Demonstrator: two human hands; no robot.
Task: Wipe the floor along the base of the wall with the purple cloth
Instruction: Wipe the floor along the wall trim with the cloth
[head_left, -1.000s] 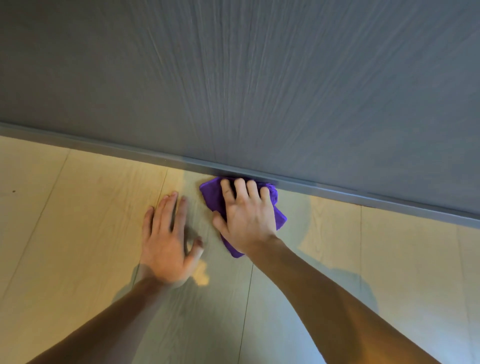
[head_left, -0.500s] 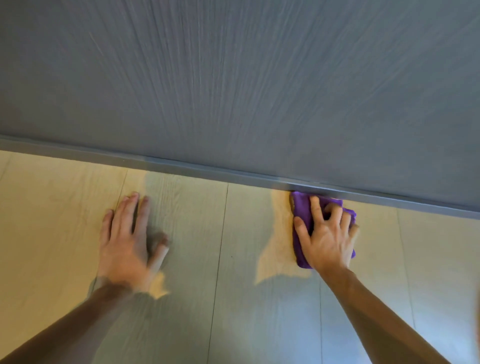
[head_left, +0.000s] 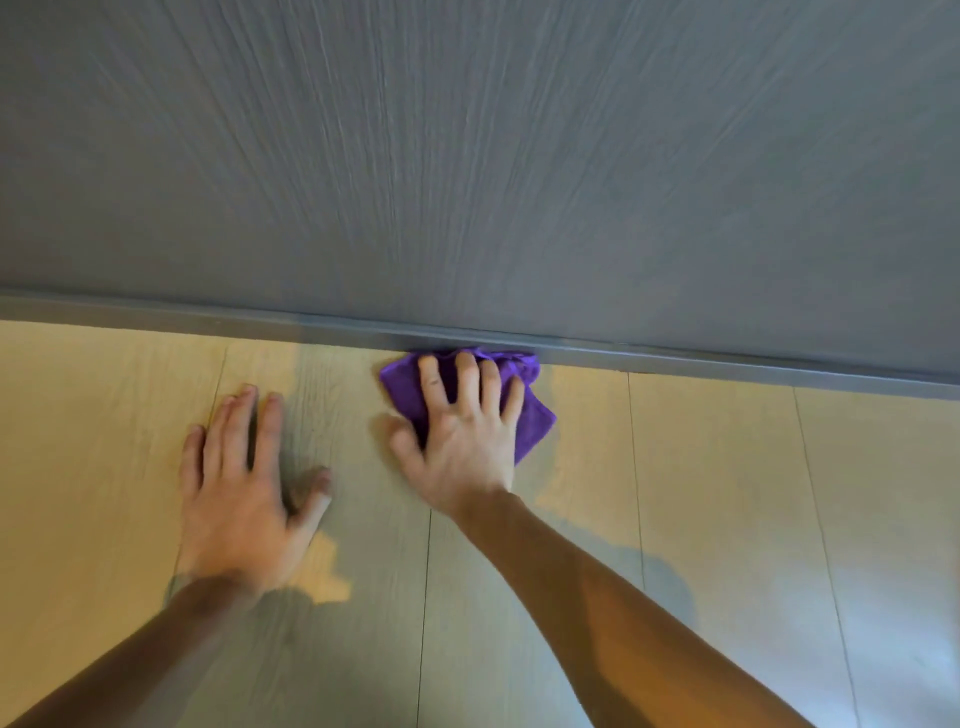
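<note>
- Head view: a grey wood-grain wall (head_left: 467, 156) is seen filling the upper half, with a grey skirting strip (head_left: 727, 366) run along its foot.
- Below the strip, a pale plank floor (head_left: 727, 467) is shown, crossed by thin seams and partly shaded.
- The purple cloth (head_left: 535, 415) is found crumpled on the floor, its far edge pushed against the skirting strip, a little right of the middle of the picture.
- The right hand (head_left: 467, 441) is laid flat on top of the cloth, fingers spread and pointed at the wall; the fingertips are placed just short of the strip, and the thumb is held out to the left, on or just above bare floor.
- The cloth is pressed under the palm rather than pinched; purple corners are left showing at the left of the index finger and at the right of the palm.
- The left hand (head_left: 244, 493) is set palm down on bare floor, near the right hand but apart from it and from the cloth; its four fingers are held close together, with the thumb splayed right.
- Both forearms are seen bare, and some blur is noted on the hands.
</note>
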